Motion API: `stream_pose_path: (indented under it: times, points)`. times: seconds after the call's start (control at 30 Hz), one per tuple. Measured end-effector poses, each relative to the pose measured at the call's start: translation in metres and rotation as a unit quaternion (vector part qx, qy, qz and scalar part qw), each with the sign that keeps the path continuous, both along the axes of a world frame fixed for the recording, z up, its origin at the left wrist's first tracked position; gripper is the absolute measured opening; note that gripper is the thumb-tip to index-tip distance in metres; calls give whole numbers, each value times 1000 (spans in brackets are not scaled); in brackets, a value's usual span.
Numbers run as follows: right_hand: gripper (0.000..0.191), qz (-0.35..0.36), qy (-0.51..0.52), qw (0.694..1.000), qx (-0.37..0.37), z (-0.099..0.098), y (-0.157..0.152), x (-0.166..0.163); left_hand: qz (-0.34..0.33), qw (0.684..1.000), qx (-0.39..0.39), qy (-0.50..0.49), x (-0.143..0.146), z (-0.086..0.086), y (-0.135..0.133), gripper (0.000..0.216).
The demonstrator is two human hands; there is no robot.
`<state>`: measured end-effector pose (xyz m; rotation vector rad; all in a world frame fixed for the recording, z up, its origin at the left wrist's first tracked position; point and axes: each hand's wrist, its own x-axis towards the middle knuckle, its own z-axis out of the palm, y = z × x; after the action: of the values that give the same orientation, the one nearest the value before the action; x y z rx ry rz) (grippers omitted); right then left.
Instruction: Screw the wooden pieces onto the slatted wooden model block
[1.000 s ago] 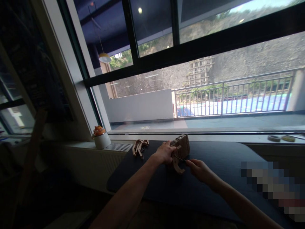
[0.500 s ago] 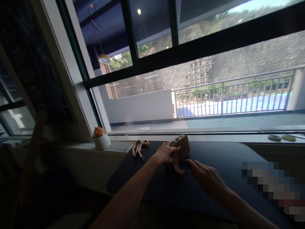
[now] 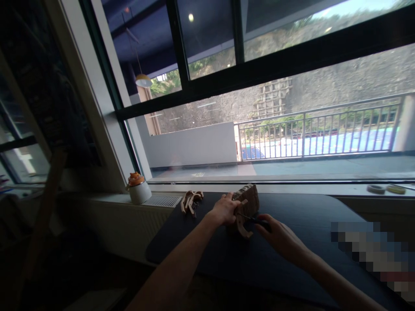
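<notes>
A small wooden model [image 3: 248, 202] with a curved piece hanging at its front stands on a dark table [image 3: 308, 229] by the window. My left hand [image 3: 223, 210] is closed around the model's left side and steadies it. My right hand [image 3: 278, 234] grips a thin dark-handled screwdriver [image 3: 256, 220], its tip against the model's front. Loose curved wooden pieces [image 3: 191, 200] lie to the left near the table's far edge.
A white pot with an orange lid [image 3: 138, 188] sits on the sill beside a vent grille [image 3: 162, 200]. Two tape rolls [image 3: 385, 189] lie on the sill at the right. A pixelated patch [image 3: 372, 255] covers the table's right front.
My right hand turned on the screwdriver and shifted slightly right. The left hand and the model stayed in place.
</notes>
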<state>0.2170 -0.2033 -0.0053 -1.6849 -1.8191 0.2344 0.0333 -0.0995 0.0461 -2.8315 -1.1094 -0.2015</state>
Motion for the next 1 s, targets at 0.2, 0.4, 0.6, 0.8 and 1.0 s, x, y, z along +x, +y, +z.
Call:
stream_pose_path:
  times: [0.2,0.4,0.6,0.8,1.0]
  points:
    - [36,18,-218,967,128,-4,-11,5,-1,1000,-2,-7,-1,-1,-1,44]
    - [28,55,-122,985,110,-11,-7,-1,-6,1000,1,-7,-2,0,-3,44]
    - [46,39,13,999,17,-11,9,-11,-2,1000,-1,-3,0,0,-2,42]
    - [37,20,42,999,0,-8,11,-9,2,1000,6,-6,0,1,-4,40]
    - [42,12,-198,974,110,-8,-12,-10,5,1000,0,-9,1,1,-3,40]
